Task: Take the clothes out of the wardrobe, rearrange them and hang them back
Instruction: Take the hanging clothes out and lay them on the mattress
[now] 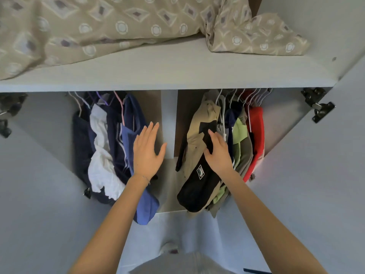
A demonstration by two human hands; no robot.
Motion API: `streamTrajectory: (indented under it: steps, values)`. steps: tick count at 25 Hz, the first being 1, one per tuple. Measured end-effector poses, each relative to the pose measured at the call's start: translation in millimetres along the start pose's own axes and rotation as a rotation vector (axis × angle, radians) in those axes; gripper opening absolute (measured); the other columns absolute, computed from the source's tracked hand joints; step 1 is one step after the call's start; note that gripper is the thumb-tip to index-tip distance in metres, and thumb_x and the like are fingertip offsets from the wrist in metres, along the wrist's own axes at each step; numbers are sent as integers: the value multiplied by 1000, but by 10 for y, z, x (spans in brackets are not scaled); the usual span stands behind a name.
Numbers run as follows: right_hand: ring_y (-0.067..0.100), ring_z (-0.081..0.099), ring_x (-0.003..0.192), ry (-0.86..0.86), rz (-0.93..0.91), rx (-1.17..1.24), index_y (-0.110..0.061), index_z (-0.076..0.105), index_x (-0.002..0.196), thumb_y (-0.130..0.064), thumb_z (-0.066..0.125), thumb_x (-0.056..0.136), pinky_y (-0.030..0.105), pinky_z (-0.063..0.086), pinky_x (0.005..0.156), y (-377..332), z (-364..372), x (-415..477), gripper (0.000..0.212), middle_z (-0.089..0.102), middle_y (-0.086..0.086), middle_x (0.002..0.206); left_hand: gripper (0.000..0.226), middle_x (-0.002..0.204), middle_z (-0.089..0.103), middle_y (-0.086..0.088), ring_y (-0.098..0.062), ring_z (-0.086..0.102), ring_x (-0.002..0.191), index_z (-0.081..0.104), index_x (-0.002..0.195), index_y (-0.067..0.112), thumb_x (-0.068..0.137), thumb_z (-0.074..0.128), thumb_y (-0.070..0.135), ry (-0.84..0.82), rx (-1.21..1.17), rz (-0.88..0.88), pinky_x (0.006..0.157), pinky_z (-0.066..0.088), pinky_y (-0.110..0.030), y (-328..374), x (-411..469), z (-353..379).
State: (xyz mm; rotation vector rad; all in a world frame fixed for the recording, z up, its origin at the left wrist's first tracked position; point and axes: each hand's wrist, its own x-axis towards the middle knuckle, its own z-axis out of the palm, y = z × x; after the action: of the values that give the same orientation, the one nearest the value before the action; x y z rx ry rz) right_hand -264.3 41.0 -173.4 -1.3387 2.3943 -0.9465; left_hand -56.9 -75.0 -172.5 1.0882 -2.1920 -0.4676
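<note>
Clothes (240, 139) on thin hangers, 2 groups. Group 1, left of the white centre divider panel (169, 115): navy, white and blue garments (102, 147). Group 2, right of the divider: beige-and-black jacket (194, 143), lime-green top (239, 133), red top (256, 135). Left hand (147, 149): fingers straight, spread wide, just left of the divider, holding nothing. Right hand (218, 151): flat, fingers extended, resting on the jacket. Above the divider: beige patterned bedding (118, 26) on white shelf (177, 72).
</note>
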Motion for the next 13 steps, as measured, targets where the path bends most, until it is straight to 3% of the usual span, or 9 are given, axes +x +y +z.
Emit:
streamTrajectory:
  steps: [3,8,13]
  values:
    - [29,18,146,25,94,-1,-21,18,154,-15,54,95,41,28,114,45,81,265,69,20,8,159,60,157,29,-1,-20,19,147,30,150,20,96,53,35,-54,-28,0,117,23,-51,-138,227,105]
    - [31,41,136,-13,260,122,-16,11,155,-22,54,96,49,44,105,123,145,603,72,32,13,152,60,156,30,-1,-20,21,147,30,150,20,97,52,35,-109,-31,22,119,19,-47,-228,481,268]
    - [33,56,119,121,288,105,-4,43,141,-20,54,97,40,50,94,151,106,886,48,58,18,130,55,152,38,-1,-20,28,144,35,148,19,97,54,28,-105,-101,1,116,28,-49,-242,525,364]
